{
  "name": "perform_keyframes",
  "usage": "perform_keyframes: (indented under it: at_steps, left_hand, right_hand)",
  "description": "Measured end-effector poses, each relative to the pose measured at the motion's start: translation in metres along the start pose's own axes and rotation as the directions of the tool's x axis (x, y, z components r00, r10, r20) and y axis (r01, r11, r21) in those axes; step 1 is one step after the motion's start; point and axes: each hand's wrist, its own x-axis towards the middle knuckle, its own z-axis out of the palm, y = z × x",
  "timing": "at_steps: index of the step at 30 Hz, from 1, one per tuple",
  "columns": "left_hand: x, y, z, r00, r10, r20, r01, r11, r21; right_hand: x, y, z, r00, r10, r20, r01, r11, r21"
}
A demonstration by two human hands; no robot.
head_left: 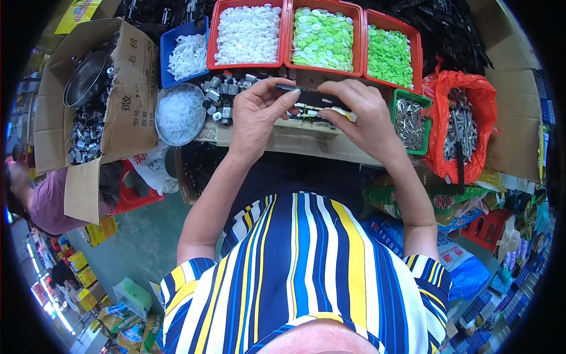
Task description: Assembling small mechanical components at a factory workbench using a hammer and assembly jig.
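Over the work strip at the front of the bench, my left hand [257, 109] is closed, with thumb and forefinger pinching a small dark flat part [287, 87]. My right hand [368, 112] faces it from the right, its fingers and thumb curled around the end of something dark that I cannot make out. Just below the fingers lies a row of pale and yellow-green pieces [315, 113] on the bench edge. Small silver motors [223, 94] are heaped beside my left hand. A green basket [427, 101] of thin metal pins stands right of my right hand.
Behind my hands, red bins [285, 35] hold white and green plastic parts; a blue bin [165, 50] and a round dish [159, 127] stand left. A cardboard box [132, 94] flanks the left, a red bag [486, 127] the right. A purple-sleeved person [50, 203] is far left.
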Motion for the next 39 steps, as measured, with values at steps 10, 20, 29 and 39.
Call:
perform_keyframes:
  at_steps: [10,20,29,39]
  left_hand:
    - [-0.002,-0.013,-0.019,0.939,0.327,-0.108,-0.262,0.882,0.392]
    - [-0.005,-0.014,-0.023,0.956,0.281,-0.086,-0.233,0.903,0.362]
    - [-0.016,-0.016,-0.009,0.824,0.469,0.319,-0.489,0.302,0.819]
    - [-0.022,-0.042,0.017,0.864,0.162,0.478,-0.486,0.015,0.874]
  right_hand:
    - [-0.025,0.015,0.04,0.992,0.121,0.031,-0.122,0.991,0.049]
    - [-0.025,0.016,0.045,0.989,0.13,0.07,-0.128,0.991,-0.041]
    - [-0.042,0.011,0.003,0.975,0.201,-0.095,-0.209,0.975,-0.081]
    - [-0.172,0.126,-0.128,0.808,0.301,-0.507,-0.587,0.486,-0.647]
